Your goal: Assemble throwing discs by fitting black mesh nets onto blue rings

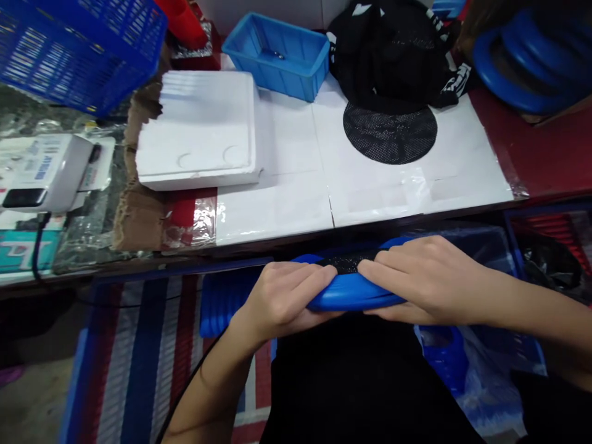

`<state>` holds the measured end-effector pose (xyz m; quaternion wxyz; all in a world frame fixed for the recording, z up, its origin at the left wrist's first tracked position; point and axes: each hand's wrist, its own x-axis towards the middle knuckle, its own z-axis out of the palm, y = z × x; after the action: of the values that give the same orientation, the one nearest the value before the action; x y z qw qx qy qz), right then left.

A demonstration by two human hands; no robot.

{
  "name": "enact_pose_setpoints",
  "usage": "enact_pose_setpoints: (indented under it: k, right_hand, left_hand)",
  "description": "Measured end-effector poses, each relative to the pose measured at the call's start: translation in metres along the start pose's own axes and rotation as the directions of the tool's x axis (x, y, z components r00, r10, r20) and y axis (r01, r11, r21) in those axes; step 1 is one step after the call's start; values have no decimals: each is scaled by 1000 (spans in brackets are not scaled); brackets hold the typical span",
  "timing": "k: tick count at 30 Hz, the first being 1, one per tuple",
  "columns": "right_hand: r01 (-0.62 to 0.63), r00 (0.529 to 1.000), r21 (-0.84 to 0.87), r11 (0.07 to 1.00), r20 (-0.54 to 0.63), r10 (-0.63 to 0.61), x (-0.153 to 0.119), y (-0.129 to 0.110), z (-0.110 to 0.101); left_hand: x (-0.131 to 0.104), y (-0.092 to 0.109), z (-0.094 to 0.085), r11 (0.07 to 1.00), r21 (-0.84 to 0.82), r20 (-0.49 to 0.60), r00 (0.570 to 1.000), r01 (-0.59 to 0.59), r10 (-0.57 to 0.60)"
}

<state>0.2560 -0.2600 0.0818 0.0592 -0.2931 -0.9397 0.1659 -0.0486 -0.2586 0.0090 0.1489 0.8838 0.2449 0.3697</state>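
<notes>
Both of my hands grip a blue plastic ring point(356, 294) just below the table's front edge, close to my body. My left hand point(289, 296) is closed on its left side, and my right hand point(419, 280) is closed on its right side. Black mesh point(348, 264) shows inside the ring between my thumbs. The fingertips beneath the ring are hidden. On the white tabletop point(296, 197) lies a round black mesh piece point(391, 132), flat, beside a heap of black fabric items point(388, 55).
A white foam block point(203, 129) and a light blue bin point(282, 58) stand on the table. Blue rings point(531, 68) are stacked at the right. At the left are a blue basket point(78, 52) and a white device point(50, 166) with a cable. More blue rings point(222, 302) sit below the table.
</notes>
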Motion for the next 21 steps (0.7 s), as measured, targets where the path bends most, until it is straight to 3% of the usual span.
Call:
enact_pose_setpoints:
  k: [3, 7, 9, 12, 17, 21]
  right_hand:
    - [-56, 998, 139, 989, -12, 59, -6, 4, -2]
    - [-86, 996, 211, 974, 27, 82, -7, 4, -3]
    - [-101, 995, 239, 966, 29, 97, -6, 1, -2]
    - [-104, 994, 229, 968, 12, 105, -8, -2, -4]
    - [-65, 998, 95, 993, -2, 66, -14, -6, -9]
    - [4, 998, 29, 1000, -66, -2, -16, -7, -4]
  left_hand:
    - [-7, -12, -12, 992, -129, 5, 1000, 13, -12]
    - [-2, -20, -24, 942, -286, 247, 963, 176, -105]
    - [5, -17, -27, 941, -284, 295, 951, 186, -99]
    - [14, -8, -26, 968, -225, 240, 969, 109, -53]
    - [18, 5, -14, 996, -2, 31, 996, -86, 86]
    - [17, 16, -13, 990, 82, 8, 994, -114, 114]
